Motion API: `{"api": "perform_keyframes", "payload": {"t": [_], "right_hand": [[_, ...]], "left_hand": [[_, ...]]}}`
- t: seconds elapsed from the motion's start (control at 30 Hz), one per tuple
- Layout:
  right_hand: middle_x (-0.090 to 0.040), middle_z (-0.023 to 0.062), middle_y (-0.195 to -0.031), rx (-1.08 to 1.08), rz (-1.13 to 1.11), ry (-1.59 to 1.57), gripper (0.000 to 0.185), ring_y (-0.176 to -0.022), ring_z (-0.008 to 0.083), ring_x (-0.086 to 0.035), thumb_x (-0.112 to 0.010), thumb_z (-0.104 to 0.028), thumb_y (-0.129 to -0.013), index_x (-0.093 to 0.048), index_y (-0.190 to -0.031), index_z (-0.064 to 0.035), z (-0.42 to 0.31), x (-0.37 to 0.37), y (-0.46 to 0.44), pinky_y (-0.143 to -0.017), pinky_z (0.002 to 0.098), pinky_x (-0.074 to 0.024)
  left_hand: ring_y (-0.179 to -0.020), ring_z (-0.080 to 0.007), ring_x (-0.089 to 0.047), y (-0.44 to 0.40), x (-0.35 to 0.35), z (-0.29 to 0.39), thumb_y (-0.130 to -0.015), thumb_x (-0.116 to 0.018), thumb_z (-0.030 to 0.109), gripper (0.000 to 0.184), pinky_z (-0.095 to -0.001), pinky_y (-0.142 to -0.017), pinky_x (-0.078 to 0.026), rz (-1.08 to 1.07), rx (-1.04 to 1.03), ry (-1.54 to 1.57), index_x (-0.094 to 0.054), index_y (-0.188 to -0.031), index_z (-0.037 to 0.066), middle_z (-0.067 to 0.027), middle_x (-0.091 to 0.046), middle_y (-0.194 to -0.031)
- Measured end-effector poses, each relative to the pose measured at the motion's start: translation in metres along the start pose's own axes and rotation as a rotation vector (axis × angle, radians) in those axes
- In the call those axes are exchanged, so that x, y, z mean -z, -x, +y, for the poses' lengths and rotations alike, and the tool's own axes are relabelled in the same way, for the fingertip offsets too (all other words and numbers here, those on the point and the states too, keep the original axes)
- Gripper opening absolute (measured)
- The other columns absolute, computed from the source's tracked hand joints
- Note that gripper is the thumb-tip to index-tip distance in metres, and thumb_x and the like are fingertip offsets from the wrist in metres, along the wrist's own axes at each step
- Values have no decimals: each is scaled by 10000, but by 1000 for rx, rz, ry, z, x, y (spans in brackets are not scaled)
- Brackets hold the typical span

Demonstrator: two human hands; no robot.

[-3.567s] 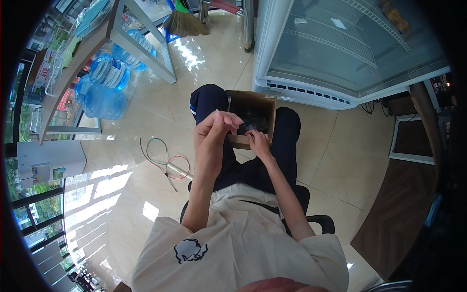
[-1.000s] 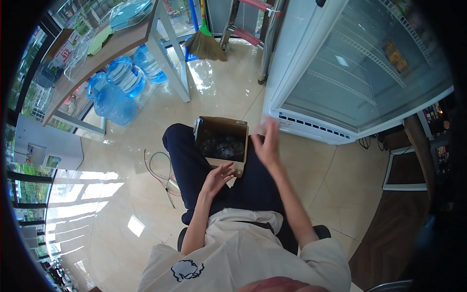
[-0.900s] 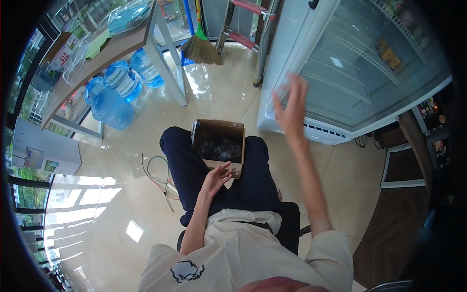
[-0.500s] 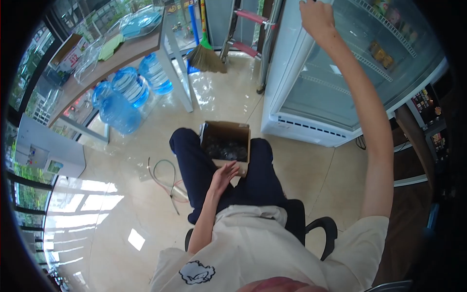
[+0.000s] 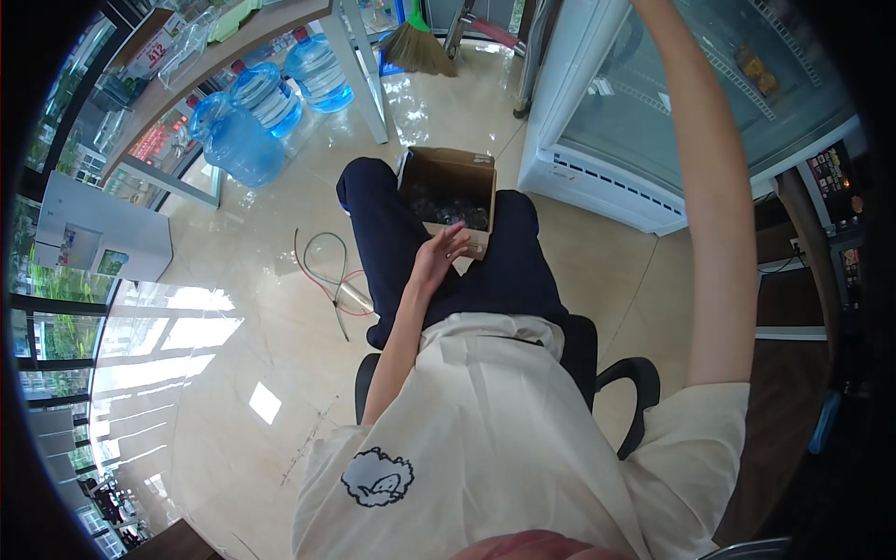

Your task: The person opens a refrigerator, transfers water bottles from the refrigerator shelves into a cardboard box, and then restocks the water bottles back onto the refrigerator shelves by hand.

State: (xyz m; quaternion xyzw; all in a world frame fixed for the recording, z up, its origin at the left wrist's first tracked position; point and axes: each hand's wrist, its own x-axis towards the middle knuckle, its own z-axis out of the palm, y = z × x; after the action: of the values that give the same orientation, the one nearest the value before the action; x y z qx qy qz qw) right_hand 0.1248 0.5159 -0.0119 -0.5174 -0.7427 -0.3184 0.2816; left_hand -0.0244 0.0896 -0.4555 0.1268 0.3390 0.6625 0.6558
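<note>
An open cardboard box (image 5: pixel 448 166) stands between my knees, holding a dark heap of clear, shiny pieces (image 5: pixel 448 207) that I cannot make out one by one. My left hand (image 5: pixel 439 254) hovers at the near side of this box, open, with fingers loosely stretched and nothing in them. Whether its fingertips touch the cardboard I cannot tell. My right arm reaches up in front of the glass-door fridge (image 5: pixel 597 191); the right hand lies beyond the top edge of the view.
Several blue water jugs (image 5: pixel 245 149) stand under a table (image 5: pixel 233 54) at left. A broom (image 5: pixel 420 47) is behind the box. Coloured cords (image 5: pixel 327 275) lie on the floor left of my legs. I sit on a chair with a black armrest (image 5: pixel 644 397).
The view has tilted back toward my body, so the surroundings sit higher in it. My right hand, visible before at the fridge's top, is now cut off. My left hand stays by the box.
</note>
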Motion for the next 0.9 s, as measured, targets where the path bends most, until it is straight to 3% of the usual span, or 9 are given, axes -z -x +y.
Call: {"api": "perform_keyframes", "payload": {"t": [0.03, 0.13, 0.3, 0.37, 0.43, 0.53, 0.7, 0.73, 0.9], "right_hand": [[-506, 188, -1389, -143, 58, -137, 359, -1039, 330, -664, -540, -127, -922, -594, -1271, -61, -7, 6, 5, -901, 466, -538], [-508, 203, -1380, 179, -126, 77, 369, -1013, 364, -662, -540, -104, -919, -558, -1272, 4, 17, -29, -15, -892, 486, -541], [-479, 216, -1419, 133, -11, -29, 400, -959, 393, -668, -568, -64, -883, -550, -1272, 24, -11, 55, 55, -828, 470, -567], [-349, 216, -1541, 34, -89, -81, 520, -981, 385, -671, -699, -74, -788, -559, -1284, -11, -10, 97, 79, -845, 471, -564], [-534, -43, -1240, 113, -75, -142, 277, -896, 218, -677, -658, -307, -933, -578, -1175, -199, 0, 132, 109, -668, 402, -555], [-533, 25, -1154, -5, -13, -413, 226, -827, 214, -641, -698, -184, -906, -572, -1089, -141, -8, 159, 157, -672, 389, -530], [-561, 69, -802, -138, 501, -924, 205, -713, 255, -540, -734, 30, -813, -561, -879, -57, -58, 117, 271, -710, 367, -407], [-584, 59, -808, -115, 442, -1012, 214, -723, 235, -554, -743, 38, -793, -575, -871, -71, -74, 105, 300, -725, 360, -418], [-612, 24, -809, -193, -79, -994, 229, -754, 250, -570, -699, 71, -757, -603, -858, -111, -97, 27, 426, -762, 379, -434]], "left_hand": [[-1224, -254, -593, -2, -1, -2, -1063, -462, 311, 439, -377, -1024, -467, 20, 4, -8, -566, -1318, -32, -120, -591, -1374], [-1155, -239, -622, -1, -8, -2, -1058, -473, 288, 416, -371, -1016, -474, 87, 10, -49, -588, -1308, -23, -118, -651, -1249], [-979, -138, -624, -16, 1, -8, -1048, -495, 298, 395, -301, -903, -476, 189, -23, -150, -629, -1321, 45, -31, -676, -996], [-958, -115, -600, -20, -1, -9, -1046, -491, 304, 405, -287, -871, -465, 209, -41, -160, -619, -1343, 59, -21, -659, -1023], [-989, -112, -566, -26, 2, -10, -1045, -477, 308, 432, -285, -858, -447, 214, -39, -221, -589, -1379, 58, -37, -635, -1159], [-977, -107, -551, -16, -14, -1, -1053, -459, 284, 429, -277, -866, -444, 208, -43, -239, -581, -1382, 37, -20, -616, -1202], [-1086, -132, -573, -16, -8, -3, -1053, -465, 260, 426, -292, -912, -458, 222, -31, -199, -570, -1379, 7, -54, -599, -1334], [-1078, -146, -588, -15, -18, 3, -1047, -502, 274, 436, -301, -916, -471, 261, -54, -167, -570, -1381, 2, -45, -647, -1214], [-986, -100, -585, -14, -15, -1, -1047, -510, 238, 397, -259, -867, -471, 275, -50, -208, -589, -1373, 24, -31, -646, -1178]]}}
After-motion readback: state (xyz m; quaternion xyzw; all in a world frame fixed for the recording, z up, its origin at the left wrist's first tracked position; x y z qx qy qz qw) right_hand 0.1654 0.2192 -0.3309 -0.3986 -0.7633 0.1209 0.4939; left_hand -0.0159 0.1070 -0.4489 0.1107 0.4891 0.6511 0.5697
